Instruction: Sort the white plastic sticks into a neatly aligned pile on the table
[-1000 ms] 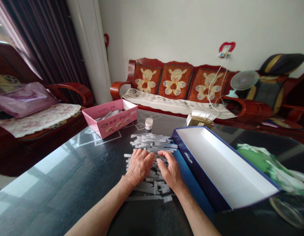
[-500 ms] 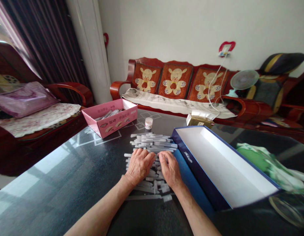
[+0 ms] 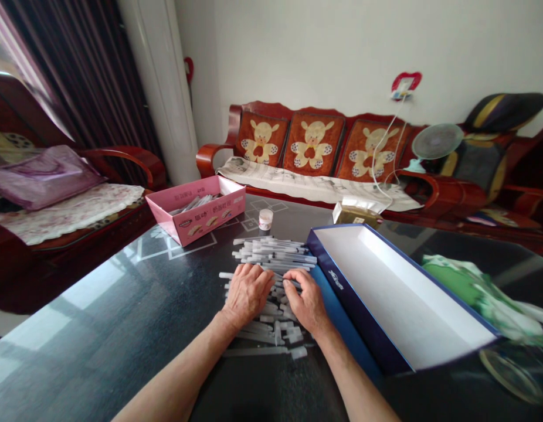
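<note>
A heap of thin white-grey sticks (image 3: 271, 255) lies on the dark glass table (image 3: 122, 316). My left hand (image 3: 247, 291) rests palm down on the near part of the heap, its fingers curled over the sticks. My right hand (image 3: 304, 299) lies beside it on the same heap, fingertips bent onto the sticks near the blue box. What each set of fingers grips is hidden beneath the hands. An open blue box (image 3: 337, 281) with a white inside stands just right of my right hand.
A pink carton (image 3: 196, 220) with more sticks sits at the table's far left. A small white jar (image 3: 265, 220) and a tissue box (image 3: 357, 214) stand behind the heap. Red wooden sofas, a small fan (image 3: 434, 143) and a green object (image 3: 478, 293) surround the table.
Both hands have slid a little farther away over the heap, toward the tidier stack of sticks. The right fingers have curled in more.
</note>
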`<act>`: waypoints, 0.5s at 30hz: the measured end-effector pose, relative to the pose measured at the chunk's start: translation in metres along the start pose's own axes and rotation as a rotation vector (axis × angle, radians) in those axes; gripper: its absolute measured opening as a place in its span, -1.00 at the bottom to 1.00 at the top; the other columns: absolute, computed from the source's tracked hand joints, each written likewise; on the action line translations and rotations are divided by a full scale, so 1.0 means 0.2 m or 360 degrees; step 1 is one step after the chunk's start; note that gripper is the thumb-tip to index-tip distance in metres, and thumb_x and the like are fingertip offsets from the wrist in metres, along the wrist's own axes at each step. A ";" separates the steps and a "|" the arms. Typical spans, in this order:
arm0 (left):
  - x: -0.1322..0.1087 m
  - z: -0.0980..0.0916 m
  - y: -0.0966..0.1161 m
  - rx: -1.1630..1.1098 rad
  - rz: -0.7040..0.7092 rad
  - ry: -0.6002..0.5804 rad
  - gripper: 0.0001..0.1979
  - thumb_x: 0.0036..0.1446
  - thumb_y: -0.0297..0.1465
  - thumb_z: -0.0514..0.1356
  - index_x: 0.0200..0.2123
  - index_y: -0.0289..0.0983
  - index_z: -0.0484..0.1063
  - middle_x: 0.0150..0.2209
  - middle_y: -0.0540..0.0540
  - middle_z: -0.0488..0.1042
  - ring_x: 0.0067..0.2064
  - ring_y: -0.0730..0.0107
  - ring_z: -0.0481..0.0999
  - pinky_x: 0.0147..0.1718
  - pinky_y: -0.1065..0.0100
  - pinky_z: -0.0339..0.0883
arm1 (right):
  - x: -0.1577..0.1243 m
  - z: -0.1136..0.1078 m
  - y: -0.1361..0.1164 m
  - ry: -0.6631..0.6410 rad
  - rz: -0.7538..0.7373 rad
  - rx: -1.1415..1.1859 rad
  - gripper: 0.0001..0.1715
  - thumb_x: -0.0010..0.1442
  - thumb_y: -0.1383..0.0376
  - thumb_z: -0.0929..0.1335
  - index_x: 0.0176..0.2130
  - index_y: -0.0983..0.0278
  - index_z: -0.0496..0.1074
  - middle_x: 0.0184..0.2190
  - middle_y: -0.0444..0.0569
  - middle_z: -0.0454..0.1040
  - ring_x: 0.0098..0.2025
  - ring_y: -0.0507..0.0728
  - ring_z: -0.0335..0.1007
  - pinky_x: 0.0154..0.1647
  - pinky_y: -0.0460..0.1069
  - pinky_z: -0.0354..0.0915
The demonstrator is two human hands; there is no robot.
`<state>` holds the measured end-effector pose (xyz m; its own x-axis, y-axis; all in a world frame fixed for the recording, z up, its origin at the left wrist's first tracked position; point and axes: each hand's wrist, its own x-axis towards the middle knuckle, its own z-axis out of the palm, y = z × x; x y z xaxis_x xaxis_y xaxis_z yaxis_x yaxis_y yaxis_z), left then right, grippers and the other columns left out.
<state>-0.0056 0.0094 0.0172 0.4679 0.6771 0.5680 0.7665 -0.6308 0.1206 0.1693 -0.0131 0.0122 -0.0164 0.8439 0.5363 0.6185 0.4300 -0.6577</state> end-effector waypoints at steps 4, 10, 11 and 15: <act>0.00 -0.01 0.01 -0.0002 -0.0012 0.0010 -0.75 0.29 -0.29 -0.01 -0.22 -0.20 0.45 -0.40 -0.07 0.39 -0.30 0.28 0.28 -0.27 0.27 0.09 | 0.00 -0.01 0.00 0.0070 0.0089 0.0021 -0.85 0.20 0.29 0.24 -0.29 0.24 0.39 -0.31 -0.01 0.47 -0.19 0.16 0.39 -0.12 0.03 0.27; 0.00 -0.01 0.01 0.0030 -0.0028 0.0101 -0.75 0.22 -0.16 0.07 -0.22 -0.11 0.48 -0.46 -0.04 0.39 -0.33 0.27 0.30 -0.28 0.26 0.06 | -0.01 0.01 -0.01 0.0023 0.0033 0.0081 -0.86 0.17 0.33 0.24 -0.27 0.24 0.38 -0.30 -0.02 0.47 -0.19 0.14 0.38 -0.11 0.01 0.27; 0.00 0.00 0.01 0.0044 -0.0039 0.0123 -0.76 0.22 -0.16 0.08 -0.23 -0.10 0.49 -0.47 -0.03 0.38 -0.34 0.28 0.30 -0.28 0.25 0.05 | -0.01 0.01 -0.01 0.0013 0.0011 0.0061 -0.87 0.16 0.34 0.25 -0.28 0.25 0.38 -0.30 -0.02 0.46 -0.19 0.15 0.38 -0.12 0.02 0.27; 0.00 0.01 0.00 0.0091 -0.0102 0.0182 -0.77 0.22 -0.20 0.08 -0.31 -0.12 0.50 -0.49 -0.03 0.37 -0.35 0.29 0.30 -0.27 0.24 0.05 | -0.02 0.02 -0.02 -0.0099 -0.0065 -0.0093 -0.90 0.06 0.39 0.30 -0.35 0.24 0.39 -0.33 -0.04 0.47 -0.20 0.16 0.37 -0.09 0.05 0.25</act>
<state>-0.0051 0.0105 0.0158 0.3667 0.6657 0.6500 0.8185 -0.5629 0.1147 0.1644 -0.0163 0.0102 -0.0904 0.8450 0.5271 0.6612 0.4467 -0.6027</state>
